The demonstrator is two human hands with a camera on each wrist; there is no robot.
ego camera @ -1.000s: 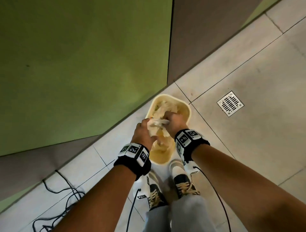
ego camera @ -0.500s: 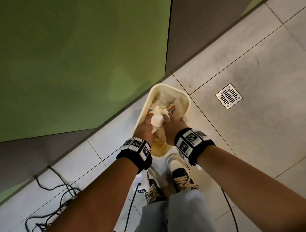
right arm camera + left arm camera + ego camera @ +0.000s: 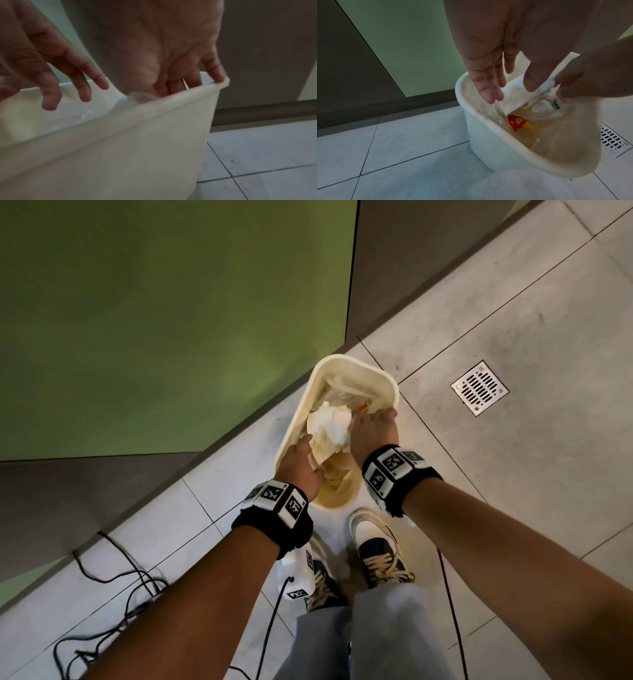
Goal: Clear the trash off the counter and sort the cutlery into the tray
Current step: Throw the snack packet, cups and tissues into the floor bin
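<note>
A cream trash bin point(image 3: 337, 358) point(image 3: 462, 86) point(image 3: 154, 102) stands on the floor by my feet. A crumpled white paper wad point(image 3: 330, 422) point(image 3: 513, 98) lies at its top, above a red and yellow wrapper point(image 3: 518, 123). My left hand point(image 3: 298, 462) point(image 3: 511, 94) hangs over the bin's near left side with straight, spread fingers and holds nothing. My right hand point(image 3: 373, 429) point(image 3: 163, 93) points down into the bin at its right wall. Its little finger lies on the rim and its fingertips touch the wad's edge. No cutlery or tray is in view.
Green and grey cabinet fronts point(image 3: 171, 320) rise just behind the bin. A metal floor drain point(image 3: 479, 387) sits in the tiles to the right. Black cables point(image 3: 113, 594) trail over the floor at the left. My shoes point(image 3: 376, 546) stand just before the bin.
Both hands gripped the paper wad together over the bin. They have since let go and drawn apart, and the wad lies in the bin.
</note>
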